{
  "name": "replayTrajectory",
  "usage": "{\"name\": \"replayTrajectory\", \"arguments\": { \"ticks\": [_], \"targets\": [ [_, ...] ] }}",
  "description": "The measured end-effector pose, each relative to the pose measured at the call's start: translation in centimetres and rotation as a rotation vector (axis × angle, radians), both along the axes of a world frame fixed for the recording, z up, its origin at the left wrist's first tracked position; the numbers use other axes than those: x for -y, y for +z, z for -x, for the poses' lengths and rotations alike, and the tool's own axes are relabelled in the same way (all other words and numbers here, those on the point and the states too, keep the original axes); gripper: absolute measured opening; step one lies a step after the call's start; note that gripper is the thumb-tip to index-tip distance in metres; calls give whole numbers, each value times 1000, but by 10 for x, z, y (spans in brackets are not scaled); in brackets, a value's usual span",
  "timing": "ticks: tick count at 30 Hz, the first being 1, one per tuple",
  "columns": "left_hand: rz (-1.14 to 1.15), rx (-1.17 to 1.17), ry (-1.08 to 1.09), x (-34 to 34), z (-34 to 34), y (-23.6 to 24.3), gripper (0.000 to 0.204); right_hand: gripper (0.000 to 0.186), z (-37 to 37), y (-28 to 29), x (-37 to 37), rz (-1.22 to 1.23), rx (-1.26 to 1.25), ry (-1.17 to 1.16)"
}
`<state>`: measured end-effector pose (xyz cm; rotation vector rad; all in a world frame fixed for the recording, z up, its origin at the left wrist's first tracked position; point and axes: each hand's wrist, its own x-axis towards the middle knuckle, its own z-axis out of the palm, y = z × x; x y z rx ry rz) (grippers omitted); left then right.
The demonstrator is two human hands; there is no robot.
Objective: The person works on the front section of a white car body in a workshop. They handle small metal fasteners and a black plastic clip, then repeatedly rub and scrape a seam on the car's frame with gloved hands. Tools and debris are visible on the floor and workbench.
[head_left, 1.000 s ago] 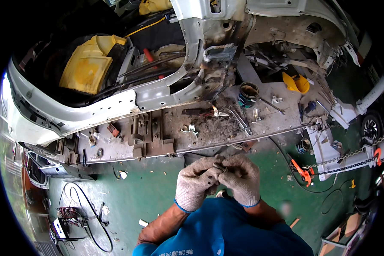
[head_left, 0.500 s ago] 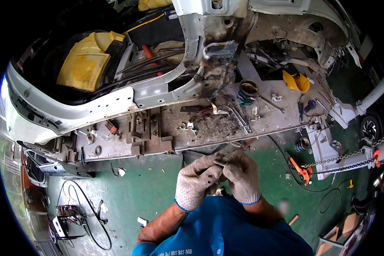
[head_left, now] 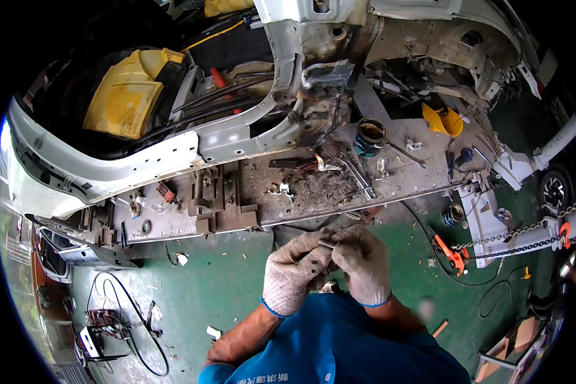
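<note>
In knitted work gloves, my left hand (head_left: 291, 275) and my right hand (head_left: 363, 265) meet at chest height, both with fingers closed around a small metal piece (head_left: 327, 244), perhaps a pin or bolt, too small to name surely. Beyond them runs a cluttered metal platform (head_left: 416, 179) beneath a stripped white car body (head_left: 163, 154). On the platform are an open dark can (head_left: 370, 137), a yellow scoop (head_left: 441, 121), a bent metal rod (head_left: 358, 178), small white brackets (head_left: 281, 192) and debris.
Brown steel clamps (head_left: 214, 211) edge the platform. At right are a white frame arm (head_left: 483, 230) with chains (head_left: 512, 253), an orange clamp tool (head_left: 451, 251) and a wheel (head_left: 555, 189). A machine with cables (head_left: 96, 339) stands at lower left on the green floor (head_left: 192, 294).
Both hands have risen slightly in the picture, fingers shifting over the small piece, whose rod-like end shows more than a second ago. The surroundings have shifted slightly with the head view.
</note>
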<state>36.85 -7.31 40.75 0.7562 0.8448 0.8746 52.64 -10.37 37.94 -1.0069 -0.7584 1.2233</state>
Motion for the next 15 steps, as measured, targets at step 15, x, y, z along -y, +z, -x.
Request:
{"name": "replayTrajectory", "arguments": {
  "ticks": [15],
  "targets": [
    [-6,79,47,5,3,-5,33,34,4,6,5,-133,170,-32]
  ]
}}
